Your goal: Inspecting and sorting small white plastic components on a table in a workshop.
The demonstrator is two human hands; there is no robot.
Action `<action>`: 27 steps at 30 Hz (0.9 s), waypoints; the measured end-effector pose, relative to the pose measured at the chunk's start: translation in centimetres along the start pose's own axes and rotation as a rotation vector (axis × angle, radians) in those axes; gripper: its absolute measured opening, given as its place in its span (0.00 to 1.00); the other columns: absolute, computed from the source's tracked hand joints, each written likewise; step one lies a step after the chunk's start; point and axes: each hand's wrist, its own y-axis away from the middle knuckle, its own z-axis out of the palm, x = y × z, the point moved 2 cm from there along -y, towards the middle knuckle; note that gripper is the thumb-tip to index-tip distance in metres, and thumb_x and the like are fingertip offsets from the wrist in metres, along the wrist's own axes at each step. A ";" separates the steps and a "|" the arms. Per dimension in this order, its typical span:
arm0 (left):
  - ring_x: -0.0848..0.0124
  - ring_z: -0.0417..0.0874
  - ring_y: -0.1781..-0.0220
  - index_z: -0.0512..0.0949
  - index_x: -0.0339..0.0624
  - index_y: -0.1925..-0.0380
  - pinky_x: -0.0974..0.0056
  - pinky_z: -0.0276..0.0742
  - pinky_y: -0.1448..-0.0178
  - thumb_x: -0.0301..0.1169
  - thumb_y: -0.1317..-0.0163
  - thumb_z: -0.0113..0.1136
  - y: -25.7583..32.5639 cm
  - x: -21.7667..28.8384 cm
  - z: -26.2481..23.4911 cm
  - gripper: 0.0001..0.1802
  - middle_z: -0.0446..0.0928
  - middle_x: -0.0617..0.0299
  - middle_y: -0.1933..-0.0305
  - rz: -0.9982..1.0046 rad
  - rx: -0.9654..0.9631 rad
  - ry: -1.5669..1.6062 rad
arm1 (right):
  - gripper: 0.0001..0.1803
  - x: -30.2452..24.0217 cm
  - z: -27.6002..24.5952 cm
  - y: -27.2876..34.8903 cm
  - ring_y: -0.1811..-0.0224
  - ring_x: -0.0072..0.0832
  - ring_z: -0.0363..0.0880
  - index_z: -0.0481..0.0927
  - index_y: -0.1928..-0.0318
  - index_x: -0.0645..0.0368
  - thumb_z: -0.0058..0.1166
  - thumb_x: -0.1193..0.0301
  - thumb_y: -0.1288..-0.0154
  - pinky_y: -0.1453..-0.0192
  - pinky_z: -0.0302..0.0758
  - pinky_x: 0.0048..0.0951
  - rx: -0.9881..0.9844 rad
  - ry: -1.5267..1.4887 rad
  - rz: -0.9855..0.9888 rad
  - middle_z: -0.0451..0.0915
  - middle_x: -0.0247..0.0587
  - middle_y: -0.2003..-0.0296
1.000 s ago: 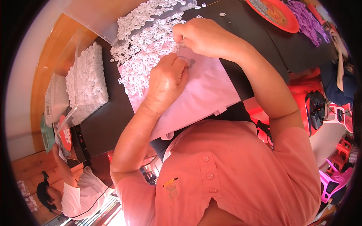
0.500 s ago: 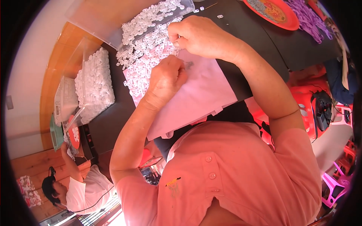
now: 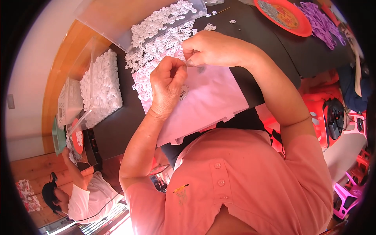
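- The small white plastic pieces (image 3: pixel 156 43) lie in a loose heap on the black table (image 3: pixel 117 125), at the far edge of a pale pink sheet (image 3: pixel 207 102), just beyond both hands.
- The left hand (image 3: pixel 167 84) is curled into a narrow grip, fingertips pinched together over the near edge of the heap; whatever sits between them is too small to tell.
- The right hand (image 3: pixel 213 49) is pinched the same way, thumb against forefinger, just beside the left; what it holds cannot be made out.
- A clear plastic tray (image 3: pixel 117 15) stands behind the heap, with more white pieces inside it.
- To the left, a clear bin (image 3: pixel 100 84) holds stacked white pieces.
- At the far right are a red plate (image 3: pixel 282 15) and a pile of purple pieces (image 3: pixel 321 23).
- Another person (image 3: pixel 84 196) sits at lower left.
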 end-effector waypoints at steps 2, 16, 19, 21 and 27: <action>0.83 0.69 0.72 0.75 0.36 0.68 0.76 0.68 0.66 0.24 0.37 0.55 0.1 -0.1 0.0 0.03 0.73 0.69 0.73 -0.009 0.019 0.064 | 0.08 -0.4 0.0 -0.1 0.75 0.35 0.75 0.78 0.69 0.65 0.54 0.72 0.46 0.67 0.69 0.34 -0.089 -0.051 0.074 0.78 0.45 0.78; 0.81 0.68 0.80 0.76 0.38 0.68 0.75 0.62 0.78 0.30 0.40 0.56 0.0 -1.2 0.0 0.06 0.74 0.66 0.75 -0.472 -0.018 0.703 | 0.07 -0.2 0.3 -0.3 0.75 0.32 0.72 0.73 0.72 0.65 0.51 0.73 0.46 0.69 0.68 0.33 -0.016 -0.145 -0.006 0.74 0.44 0.78; 0.80 0.70 0.78 0.77 0.37 0.67 0.75 0.65 0.75 0.27 0.41 0.57 -0.1 -1.7 0.1 0.05 0.74 0.66 0.75 -0.459 -0.038 0.642 | 0.06 0.8 0.2 -0.2 0.72 0.37 0.74 0.74 0.70 0.64 0.51 0.73 0.46 0.66 0.69 0.36 0.000 -0.007 0.022 0.76 0.45 0.76; 0.79 0.73 0.75 0.77 0.36 0.66 0.73 0.70 0.71 0.22 0.41 0.57 -0.2 -2.1 0.5 0.04 0.75 0.67 0.73 -0.297 -0.027 0.433 | 0.05 1.8 0.2 -0.2 0.71 0.40 0.75 0.74 0.69 0.63 0.51 0.73 0.45 0.65 0.69 0.38 0.039 0.169 0.009 0.76 0.46 0.75; 0.72 0.77 0.72 0.78 0.39 0.63 0.68 0.74 0.67 0.18 0.46 0.57 0.2 -3.3 0.7 0.11 0.74 0.62 0.72 0.081 -0.085 -0.011 | 0.05 1.8 0.4 -0.7 0.68 0.42 0.76 0.75 0.67 0.61 0.51 0.76 0.46 0.63 0.70 0.41 -0.076 0.422 0.164 0.78 0.46 0.72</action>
